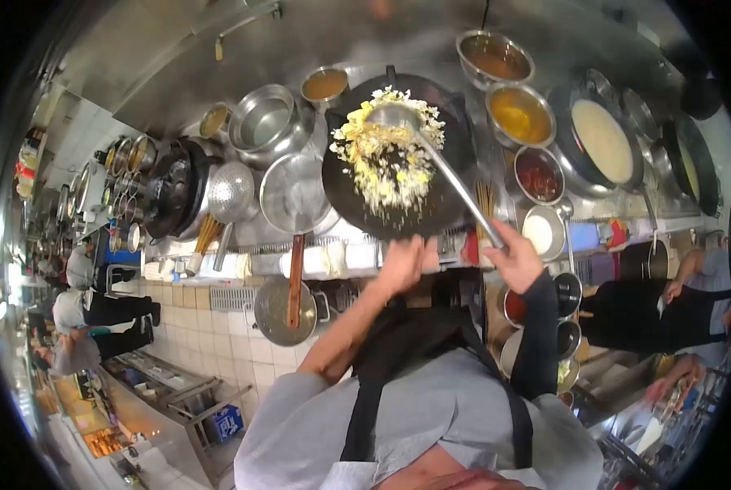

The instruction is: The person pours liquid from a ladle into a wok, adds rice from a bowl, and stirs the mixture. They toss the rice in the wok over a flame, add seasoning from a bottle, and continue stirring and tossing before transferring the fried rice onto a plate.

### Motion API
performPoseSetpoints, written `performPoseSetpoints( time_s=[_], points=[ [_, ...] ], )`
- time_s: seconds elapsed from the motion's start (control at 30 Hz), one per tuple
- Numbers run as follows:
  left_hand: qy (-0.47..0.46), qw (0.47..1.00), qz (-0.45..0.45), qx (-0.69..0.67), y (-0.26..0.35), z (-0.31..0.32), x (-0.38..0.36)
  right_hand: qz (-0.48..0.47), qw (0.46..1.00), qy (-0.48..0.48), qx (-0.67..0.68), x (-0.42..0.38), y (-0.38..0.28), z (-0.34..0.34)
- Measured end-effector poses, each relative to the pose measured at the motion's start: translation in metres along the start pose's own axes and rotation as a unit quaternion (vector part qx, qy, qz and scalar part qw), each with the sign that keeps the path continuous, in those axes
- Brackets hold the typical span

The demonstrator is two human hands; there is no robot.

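Rice (390, 159) was mostly tossed already, our left grip (402, 265) clamped round the wok (455, 196) handle, right grip (514, 260) wrapped round the ladle (451, 175), more stirring left.

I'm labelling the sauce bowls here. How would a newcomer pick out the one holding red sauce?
Start at the big black wok of egg fried rice. On the ladle-hand side stands a cluster of steel bowls. The red sauce bowl sits between the orange-liquid bowl and the white-filled bowl, the only red one.
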State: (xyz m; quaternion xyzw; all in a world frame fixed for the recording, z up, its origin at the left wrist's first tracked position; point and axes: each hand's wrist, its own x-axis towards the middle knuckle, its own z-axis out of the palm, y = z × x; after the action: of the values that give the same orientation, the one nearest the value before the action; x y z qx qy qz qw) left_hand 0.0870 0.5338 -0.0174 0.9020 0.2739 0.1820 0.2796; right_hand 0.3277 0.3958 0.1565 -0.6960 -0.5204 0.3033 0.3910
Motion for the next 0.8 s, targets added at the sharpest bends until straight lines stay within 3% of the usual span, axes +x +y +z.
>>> performPoseSetpoints(
  time_s=[0.03,0.1,0.17,0.23,0.3,0.37,0.43,0.47,0.5,0.57,0.6,0.67,0.7,0.73,0.77,0.8],
  points=[
    [-0.006,1.000,-0.021,0.006,-0.004,-0.007,0.017,-0.016,1.000,0.015,0.014,-0.012,-0.015,-0.008],
    [-0.002,0.999,-0.036,-0.039,-0.016,-0.013,0.045,0.102,0.980,-0.036,0.167,-0.013,-0.046,-0.015],
    [-0.008,0.998,-0.056,-0.031,-0.023,-0.009,0.061,0.182,0.930,-0.076,0.311,-0.001,-0.061,-0.013],
    [0.028,0.998,-0.045,-0.023,-0.031,-0.002,0.072,0.172,0.856,-0.101,0.476,0.022,-0.034,0.017],
    [0.039,0.998,-0.053,-0.010,-0.039,0.004,0.077,0.167,0.671,-0.164,0.703,0.049,0.030,0.055],
    [0.031,0.996,-0.079,0.005,-0.044,0.011,0.083,0.196,0.474,-0.189,0.838,0.083,0.101,0.110],
    [0.090,0.994,-0.048,0.033,-0.044,0.013,0.080,0.330,0.551,-0.121,0.757,0.121,0.117,0.131],
    [0.115,0.992,-0.032,0.047,-0.044,0.013,0.075,0.325,0.674,-0.106,0.654,0.130,0.114,0.129],
    [0.132,0.989,-0.033,0.062,-0.038,0.010,0.071,0.308,0.760,-0.104,0.563,0.131,0.089,0.120],
    [0.160,0.982,-0.035,0.088,-0.017,0.005,0.046,0.264,0.891,-0.090,0.357,0.121,0.044,0.104],
    [0.099,0.993,-0.023,0.057,-0.019,0.014,0.033,0.258,0.879,-0.094,0.390,0.119,0.039,0.097],
    [-0.028,1.000,-0.006,-0.010,-0.026,0.040,-0.001,0.291,0.746,-0.151,0.579,0.132,0.065,0.094],
    [-0.052,0.998,0.002,0.037,-0.022,0.046,-0.013,0.304,0.661,-0.176,0.663,0.137,0.084,0.099],
    [-0.073,0.994,0.013,0.087,-0.018,0.050,-0.018,0.354,0.649,-0.172,0.651,0.149,0.109,0.116],
    [-0.092,0.986,0.026,0.137,-0.019,0.051,-0.018,0.339,0.729,-0.143,0.577,0.148,0.106,0.122],
    [-0.174,0.963,0.026,0.204,-0.022,0.050,-0.017,0.321,0.800,-0.112,0.495,0.139,0.098,0.134]
  ],
)
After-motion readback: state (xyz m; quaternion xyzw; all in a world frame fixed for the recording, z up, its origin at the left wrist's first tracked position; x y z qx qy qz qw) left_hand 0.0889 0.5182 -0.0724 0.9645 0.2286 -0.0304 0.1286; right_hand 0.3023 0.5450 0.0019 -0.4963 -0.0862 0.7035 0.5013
